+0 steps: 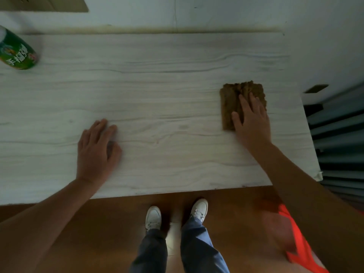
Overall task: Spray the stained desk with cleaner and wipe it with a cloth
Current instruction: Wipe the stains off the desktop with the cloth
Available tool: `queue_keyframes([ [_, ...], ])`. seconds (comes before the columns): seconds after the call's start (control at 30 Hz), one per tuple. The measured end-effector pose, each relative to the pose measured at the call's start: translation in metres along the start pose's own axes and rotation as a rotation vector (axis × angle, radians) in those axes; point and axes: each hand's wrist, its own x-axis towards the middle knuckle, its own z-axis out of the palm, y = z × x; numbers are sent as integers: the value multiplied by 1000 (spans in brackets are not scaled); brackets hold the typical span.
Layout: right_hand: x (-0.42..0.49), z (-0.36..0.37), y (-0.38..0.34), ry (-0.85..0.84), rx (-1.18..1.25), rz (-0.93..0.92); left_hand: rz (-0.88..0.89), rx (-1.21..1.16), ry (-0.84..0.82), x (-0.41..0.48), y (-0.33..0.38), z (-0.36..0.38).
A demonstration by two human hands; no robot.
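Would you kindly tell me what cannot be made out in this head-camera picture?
Green cleaner can: head view, top and nozzle cut off by the left edge; label blurred.
Cloth: head view, its near right part is covered by the right hand.
Desk: head view, dim light and wood grain make stains impossible to tell apart.
Left hand: head view, blurred; palm contact underneath hidden.

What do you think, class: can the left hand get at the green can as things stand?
Probably yes. The left hand lies flat on the desk, holding nothing, and only bare desk shows between it and the green can at the far left.
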Motion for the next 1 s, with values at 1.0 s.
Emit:
queue_keyframes([
  [1.0,111,7,-45,-75,-83,-419,-288,100,22,-1,52,17],
])
